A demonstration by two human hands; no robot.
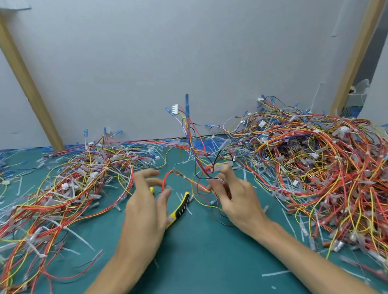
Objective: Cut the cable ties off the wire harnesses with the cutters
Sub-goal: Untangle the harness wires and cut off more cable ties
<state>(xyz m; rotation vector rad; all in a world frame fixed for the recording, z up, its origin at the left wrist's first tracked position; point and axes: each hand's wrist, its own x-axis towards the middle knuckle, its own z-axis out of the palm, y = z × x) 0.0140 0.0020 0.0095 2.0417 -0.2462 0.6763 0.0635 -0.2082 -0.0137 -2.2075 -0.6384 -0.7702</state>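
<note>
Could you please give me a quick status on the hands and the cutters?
Left hand open, over cutters on mat. Right hand pinching a wire harness, held up. Harness piles crowd both sides.

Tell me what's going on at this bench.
A person is sorting wire harnesses on a green mat. The right hand pinches one red, blue and yellow wire harness, its white plug standing up in the air. The left hand hangs open, fingers spread, over the yellow-and-black-handled cutters lying on the mat, not gripping them. Tangled harness heaps lie on both sides, with white cable tie scraps scattered about.
</note>
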